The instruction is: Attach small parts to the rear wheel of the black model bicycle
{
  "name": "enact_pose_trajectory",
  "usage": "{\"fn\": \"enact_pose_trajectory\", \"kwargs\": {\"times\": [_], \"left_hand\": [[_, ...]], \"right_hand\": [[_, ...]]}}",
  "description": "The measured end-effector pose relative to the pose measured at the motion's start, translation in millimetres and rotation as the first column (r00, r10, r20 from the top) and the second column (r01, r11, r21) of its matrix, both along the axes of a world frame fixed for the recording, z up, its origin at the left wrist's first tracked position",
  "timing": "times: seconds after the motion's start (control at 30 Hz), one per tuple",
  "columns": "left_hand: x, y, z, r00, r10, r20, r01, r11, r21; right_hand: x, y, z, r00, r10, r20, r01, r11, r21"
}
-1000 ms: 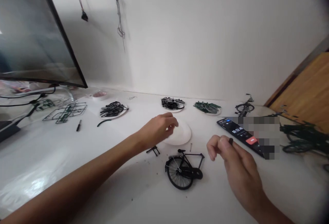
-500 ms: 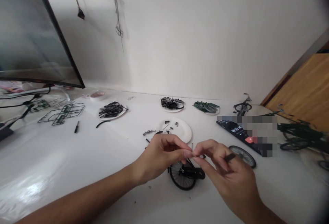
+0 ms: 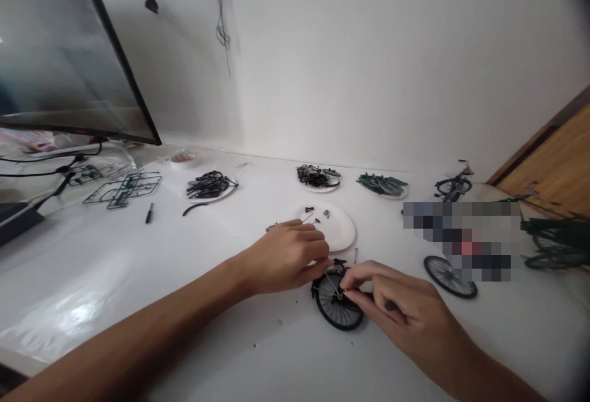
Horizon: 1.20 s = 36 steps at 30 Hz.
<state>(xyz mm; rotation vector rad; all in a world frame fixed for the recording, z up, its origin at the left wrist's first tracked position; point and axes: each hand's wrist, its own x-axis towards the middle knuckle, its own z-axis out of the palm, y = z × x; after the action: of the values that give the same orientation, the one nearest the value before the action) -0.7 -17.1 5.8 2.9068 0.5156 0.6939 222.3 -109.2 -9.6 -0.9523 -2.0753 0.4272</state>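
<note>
A black model bicycle (image 3: pixel 334 300) lies on the white table, its front wheel showing between my hands. My left hand (image 3: pixel 283 257) is curled over the top of it, with the fingertips on the frame. My right hand (image 3: pixel 396 300) pinches something tiny at the wheel's hub, and a small black-handled tool (image 3: pixel 391 305) sits tucked in its fingers. Most of the bicycle's frame is hidden behind my hands. A white paper plate (image 3: pixel 338 230) with small metal parts stands just beyond my left hand.
A loose spoked wheel (image 3: pixel 449 276) lies right of my right hand, beside a pixelated phone (image 3: pixel 461 242). Further back are several plates of parts, green sprue frames (image 3: pixel 122 190), a black screwdriver (image 3: pixel 149 212) and a monitor (image 3: pixel 69 51). Another model bicycle (image 3: pixel 454 187) stands at the back.
My hands have parted from their pinch above the bicycle and dropped onto it. My right fingers now sit at the wheel hub, and my left hand rests on the frame.
</note>
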Motion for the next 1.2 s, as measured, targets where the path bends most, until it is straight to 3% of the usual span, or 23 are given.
{"fn": "enact_pose_trajectory", "kwargs": {"times": [0.37, 0.6, 0.87, 1.2], "left_hand": [[3, -3, -2.9, 1.0, 0.003, -0.027, -0.001, 0.998, 0.066], [4, -6, -2.6, 0.999, -0.012, -0.043, 0.016, 0.996, 0.086], [3, -6, -1.2, 0.997, -0.055, -0.06, 0.062, 0.99, 0.123], [1, -10, 4.7, 0.987, -0.151, -0.061, 0.151, 0.989, -0.001]], "right_hand": [[-6, 2, 10.2, 0.998, 0.021, 0.054, -0.025, 0.997, 0.067], [-5, -1, 8.4, 0.999, 0.008, 0.037, -0.008, 1.0, 0.004], [-7, -1, 10.0, 0.998, 0.025, 0.06, -0.027, 0.999, 0.023], [-7, -2, 10.7, 0.993, 0.039, 0.112, -0.045, 0.997, 0.057]]}}
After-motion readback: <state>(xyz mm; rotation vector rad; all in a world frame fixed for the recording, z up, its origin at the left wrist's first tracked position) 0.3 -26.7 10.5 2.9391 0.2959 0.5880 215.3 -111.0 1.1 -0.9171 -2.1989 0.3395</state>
